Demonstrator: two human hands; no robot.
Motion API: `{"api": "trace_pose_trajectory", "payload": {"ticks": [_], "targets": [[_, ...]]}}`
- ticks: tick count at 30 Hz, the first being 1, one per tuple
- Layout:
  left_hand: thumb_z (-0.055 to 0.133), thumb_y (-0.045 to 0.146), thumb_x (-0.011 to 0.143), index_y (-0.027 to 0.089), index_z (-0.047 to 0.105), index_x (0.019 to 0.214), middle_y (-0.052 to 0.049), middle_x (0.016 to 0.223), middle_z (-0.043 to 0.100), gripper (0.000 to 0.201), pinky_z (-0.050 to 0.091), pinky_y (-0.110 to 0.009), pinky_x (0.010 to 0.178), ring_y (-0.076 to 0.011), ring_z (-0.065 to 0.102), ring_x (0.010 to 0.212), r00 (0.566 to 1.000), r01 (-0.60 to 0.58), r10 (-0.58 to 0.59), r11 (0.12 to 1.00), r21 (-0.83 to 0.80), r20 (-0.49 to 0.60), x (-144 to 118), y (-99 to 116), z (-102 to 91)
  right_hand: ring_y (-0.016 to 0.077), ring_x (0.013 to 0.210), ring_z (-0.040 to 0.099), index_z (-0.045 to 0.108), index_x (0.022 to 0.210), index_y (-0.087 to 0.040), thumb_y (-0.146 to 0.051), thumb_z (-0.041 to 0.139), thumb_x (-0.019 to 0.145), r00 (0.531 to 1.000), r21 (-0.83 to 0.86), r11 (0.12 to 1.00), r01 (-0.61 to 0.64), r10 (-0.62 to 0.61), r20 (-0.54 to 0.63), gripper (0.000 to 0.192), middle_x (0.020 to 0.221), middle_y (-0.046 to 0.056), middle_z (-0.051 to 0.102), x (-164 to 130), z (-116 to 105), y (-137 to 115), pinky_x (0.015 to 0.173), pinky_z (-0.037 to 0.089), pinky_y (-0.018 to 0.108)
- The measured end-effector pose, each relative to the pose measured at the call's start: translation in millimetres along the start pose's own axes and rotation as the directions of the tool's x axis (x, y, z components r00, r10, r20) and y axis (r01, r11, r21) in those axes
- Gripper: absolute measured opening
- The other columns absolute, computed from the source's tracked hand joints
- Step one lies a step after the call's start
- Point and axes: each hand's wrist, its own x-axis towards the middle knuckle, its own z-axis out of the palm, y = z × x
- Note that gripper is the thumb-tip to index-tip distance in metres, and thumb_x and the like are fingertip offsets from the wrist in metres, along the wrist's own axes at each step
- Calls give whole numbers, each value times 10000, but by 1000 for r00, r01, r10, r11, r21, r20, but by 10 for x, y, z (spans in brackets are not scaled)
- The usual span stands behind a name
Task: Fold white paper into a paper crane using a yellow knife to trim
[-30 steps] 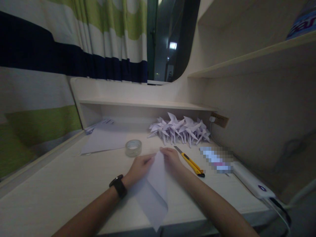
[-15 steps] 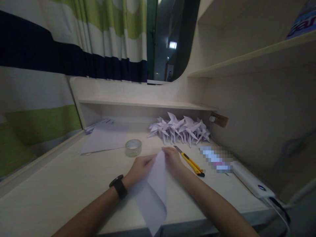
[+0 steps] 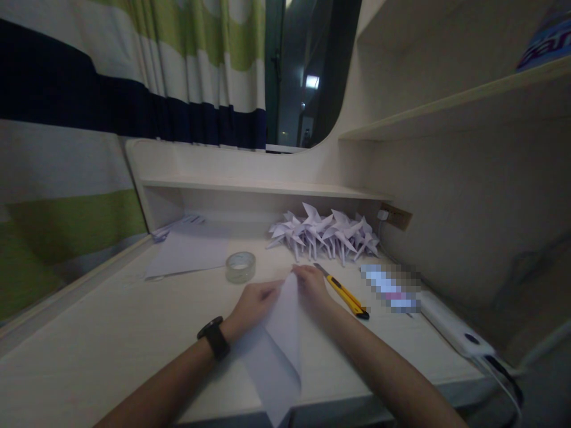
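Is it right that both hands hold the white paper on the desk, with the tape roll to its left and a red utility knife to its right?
Not quite: the head view shows the utility knife is yellow, not red. Both hands, left hand and right hand, hold the white paper; the tape roll lies left.

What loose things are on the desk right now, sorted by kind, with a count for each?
Sheet being folded by left hand and right hand: 1
Flat sheets at back left: 1 stack
Tape roll: 1
Yellow utility knife: 1
Pile of folded paper figures: 1, figures too crowded to count
White power strip: 1
Total: 6
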Motion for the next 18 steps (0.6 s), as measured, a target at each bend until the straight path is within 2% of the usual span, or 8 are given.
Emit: {"api": "trace_pose_trajectory", "payload": {"ticks": [3,6,10,18], "targets": [[452,267,914,227,653,1186,-20,1179,668,340,478,-369,950,-221,642,1059,998,-1,3,999,34,-62,-8,-11,1,126,456,525,580,575,-167,-430,750,571,997,-85,995,58,-54,48,313,510,-9,565,-44,36,-97,446,403,249],[457,260,922,223,633,1217,-31,1196,660,345,484,-337,944,-214,643,1061,988,-41,58,993,113,-144,-25,-5,11,136,523,559,606,599,-170,-463,753,594,978,-118,975,191,-179,104,328,563,-2,596,-104,79,-277,492,450,257],[464,266,936,209,606,1254,-74,1148,687,353,500,-302,906,-211,662,1016,941,-118,196,954,277,-275,-75,18,18,148,582,581,658,687,-175,-456,752,634,928,-135,930,343,-313,203,301,623,6,635,-211,137,-552,530,484,268],[491,222,929,242,585,1275,-59,1117,701,358,529,-272,821,-195,680,963,848,-217,396,865,453,-351,-177,63,-7,141,574,569,683,719,-196,-432,736,698,841,-171,843,511,-447,305,243,641,6,643,-464,213,-877,550,468,276]]}}
